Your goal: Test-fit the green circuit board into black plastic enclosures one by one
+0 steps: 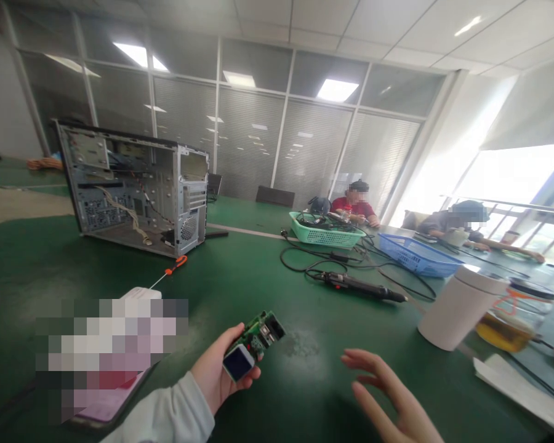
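My left hand [216,368] is closed around a small green circuit board [257,337] with metal connectors along it. At the board's near end sits a pale-edged block with a dark square face [239,363]; whether it is fixed to the board I cannot tell. My right hand [388,394] hovers at the lower right, fingers apart, holding nothing. Beyond the hands, a black electric screwdriver [360,287] lies on the green table [240,277]. Farther left stands an opened computer case [191,203], loose cables inside. A screwdriver with an orange handle [179,263] lies before it.
A partly blurred pinkish object [104,409] lies left of my left hand. A green basket [325,237] of cables and a blue basket [415,258] stand farther back. On the right are a white cup [459,307] and a jar [508,323]. Other people sit across the table.
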`<state>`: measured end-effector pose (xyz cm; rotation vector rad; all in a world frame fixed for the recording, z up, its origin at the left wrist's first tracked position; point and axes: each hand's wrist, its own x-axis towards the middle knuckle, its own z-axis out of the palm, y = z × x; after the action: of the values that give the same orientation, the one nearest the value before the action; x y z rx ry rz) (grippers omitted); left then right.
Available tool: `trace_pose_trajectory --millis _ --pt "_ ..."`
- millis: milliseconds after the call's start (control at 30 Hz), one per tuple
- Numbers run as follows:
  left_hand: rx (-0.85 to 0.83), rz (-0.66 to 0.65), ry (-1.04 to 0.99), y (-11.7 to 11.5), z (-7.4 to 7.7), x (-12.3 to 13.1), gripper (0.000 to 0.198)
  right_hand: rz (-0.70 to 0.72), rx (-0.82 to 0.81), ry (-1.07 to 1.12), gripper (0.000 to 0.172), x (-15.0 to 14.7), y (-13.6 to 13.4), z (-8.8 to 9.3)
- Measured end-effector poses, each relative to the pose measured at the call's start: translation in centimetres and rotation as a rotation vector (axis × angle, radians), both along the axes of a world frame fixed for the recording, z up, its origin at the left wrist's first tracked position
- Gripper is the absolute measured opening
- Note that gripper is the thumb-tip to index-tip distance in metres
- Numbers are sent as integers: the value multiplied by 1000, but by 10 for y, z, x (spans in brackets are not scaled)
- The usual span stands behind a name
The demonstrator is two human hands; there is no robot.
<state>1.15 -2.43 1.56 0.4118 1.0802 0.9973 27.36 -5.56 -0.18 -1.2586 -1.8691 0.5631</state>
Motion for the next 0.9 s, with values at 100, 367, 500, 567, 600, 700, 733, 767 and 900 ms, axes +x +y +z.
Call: trace_pose_trajectory --millis 100,367,500,567,600,700,733,767,900 --pt "133 -77 115 0 -9 1 26 157 -421 350 62 -59 32 13" --pt "435 -339 405 -11 -8 7 34 406 -829 220 71 -92 52 4" --pt "416 -308 423 -14 -5 10 29 549 -769 181 61 -88 35 4" --pt "408 -304 419 -14 -6 9 30 527 -751 174 55 -92 30 5" --pt "403 -304 410 -13 -7 9 31 476 -751 173 51 -95 28 5" --pt "347 -300 358 -9 -12 7 35 333 -653 161 36 -102 26 5" --pt "312 -301 325 -7 -14 6 38 302 -589 145 32 -103 25 6" --pt "273 -309 281 -5 -15 5 41 275 -514 118 29 -102 24 7" --pt "186 -277 188 2 -15 0 45 135 -188 -124 19 -89 15 13"
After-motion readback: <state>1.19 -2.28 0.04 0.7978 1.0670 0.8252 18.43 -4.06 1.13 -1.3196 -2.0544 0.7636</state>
